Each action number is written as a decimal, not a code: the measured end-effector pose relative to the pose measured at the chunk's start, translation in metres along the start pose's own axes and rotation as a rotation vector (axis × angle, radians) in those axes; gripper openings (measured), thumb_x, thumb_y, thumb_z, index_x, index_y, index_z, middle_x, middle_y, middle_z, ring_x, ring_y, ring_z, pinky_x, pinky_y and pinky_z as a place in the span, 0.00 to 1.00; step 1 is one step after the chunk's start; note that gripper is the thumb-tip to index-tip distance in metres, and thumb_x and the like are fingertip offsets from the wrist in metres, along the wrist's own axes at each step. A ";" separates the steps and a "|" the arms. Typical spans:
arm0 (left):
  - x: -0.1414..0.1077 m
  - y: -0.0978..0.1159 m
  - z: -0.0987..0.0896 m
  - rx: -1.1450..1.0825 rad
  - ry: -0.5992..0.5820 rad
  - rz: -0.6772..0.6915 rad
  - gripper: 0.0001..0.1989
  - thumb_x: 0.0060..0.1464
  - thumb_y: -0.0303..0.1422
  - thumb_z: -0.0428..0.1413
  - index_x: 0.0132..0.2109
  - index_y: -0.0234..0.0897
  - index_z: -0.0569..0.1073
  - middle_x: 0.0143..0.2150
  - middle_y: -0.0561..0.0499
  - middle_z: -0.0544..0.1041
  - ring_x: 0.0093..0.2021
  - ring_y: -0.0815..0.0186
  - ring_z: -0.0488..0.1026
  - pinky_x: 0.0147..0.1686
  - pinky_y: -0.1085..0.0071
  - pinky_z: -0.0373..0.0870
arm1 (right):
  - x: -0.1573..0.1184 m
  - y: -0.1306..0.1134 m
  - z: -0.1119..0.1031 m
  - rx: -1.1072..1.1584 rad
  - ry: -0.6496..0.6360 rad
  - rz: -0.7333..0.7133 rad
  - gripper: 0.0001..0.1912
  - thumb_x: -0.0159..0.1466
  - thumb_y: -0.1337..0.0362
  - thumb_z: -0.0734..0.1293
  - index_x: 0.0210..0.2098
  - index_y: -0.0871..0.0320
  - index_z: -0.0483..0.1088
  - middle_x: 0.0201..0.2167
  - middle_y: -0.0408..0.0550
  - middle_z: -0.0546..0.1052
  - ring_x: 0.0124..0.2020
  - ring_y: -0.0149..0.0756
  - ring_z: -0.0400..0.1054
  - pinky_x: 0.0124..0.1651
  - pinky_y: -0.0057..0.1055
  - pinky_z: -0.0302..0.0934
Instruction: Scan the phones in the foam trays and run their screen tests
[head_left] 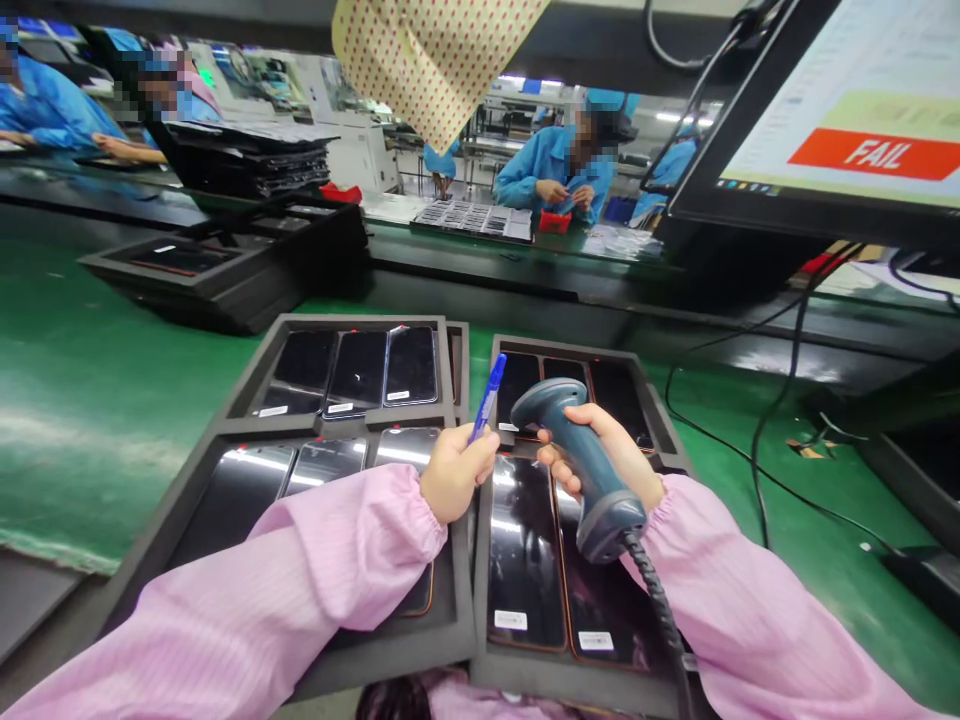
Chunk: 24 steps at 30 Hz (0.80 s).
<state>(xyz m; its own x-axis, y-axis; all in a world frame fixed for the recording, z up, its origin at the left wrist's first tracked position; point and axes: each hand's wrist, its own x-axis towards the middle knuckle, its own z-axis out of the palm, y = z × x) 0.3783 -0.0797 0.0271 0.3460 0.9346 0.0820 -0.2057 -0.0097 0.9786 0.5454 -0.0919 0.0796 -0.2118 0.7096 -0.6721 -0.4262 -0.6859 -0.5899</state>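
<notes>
My left hand [459, 472] is closed round a blue pen [489, 398], which points up and slightly right. In my right hand [600, 450] is a grey-blue handheld scanner [592, 465], its head toward the upper left and its coiled cable [656, 590] running down. Under my left arm lies a dark foam tray [457, 620] of phones. A second tray [480, 655] sits to its right, below the scanner, with dark-screened phones [525, 560] bearing small white labels. Both trays have further phones in their far compartments.
A stack of black trays [225, 290] stands at the back left. At upper right a monitor [810, 120] shows a red "FAIL" banner. Cables [799, 340] cross the green table [60, 400] on the right. People in blue work beyond the bench.
</notes>
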 end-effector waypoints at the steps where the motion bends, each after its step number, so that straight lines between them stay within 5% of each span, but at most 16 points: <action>1: 0.000 0.000 0.000 -0.008 -0.002 -0.001 0.17 0.48 0.40 0.51 0.18 0.39 0.55 0.14 0.60 0.53 0.16 0.75 0.52 0.19 0.71 0.49 | 0.000 0.000 0.000 -0.005 0.007 0.000 0.19 0.62 0.57 0.51 0.25 0.62 0.64 0.16 0.50 0.71 0.10 0.28 0.61 0.11 0.21 0.54; 16: -0.001 -0.004 -0.004 0.041 -0.030 0.023 0.19 0.51 0.42 0.49 0.18 0.40 0.55 0.14 0.59 0.53 0.17 0.73 0.52 0.20 0.71 0.49 | 0.003 -0.001 -0.004 0.019 -0.031 -0.040 0.19 0.62 0.58 0.51 0.26 0.63 0.65 0.15 0.51 0.71 0.10 0.29 0.61 0.11 0.22 0.54; 24: 0.001 -0.008 -0.011 0.114 -0.027 0.042 0.21 0.53 0.44 0.48 0.18 0.40 0.54 0.15 0.58 0.53 0.17 0.72 0.52 0.21 0.71 0.50 | 0.009 -0.003 0.003 0.029 -0.031 0.051 0.22 0.64 0.56 0.47 0.25 0.61 0.62 0.13 0.49 0.70 0.11 0.30 0.63 0.11 0.21 0.55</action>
<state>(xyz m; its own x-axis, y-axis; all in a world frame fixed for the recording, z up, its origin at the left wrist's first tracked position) 0.3703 -0.0745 0.0168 0.3644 0.9225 0.1271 -0.1159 -0.0905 0.9891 0.5423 -0.0827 0.0765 -0.2608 0.6788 -0.6865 -0.4393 -0.7166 -0.5417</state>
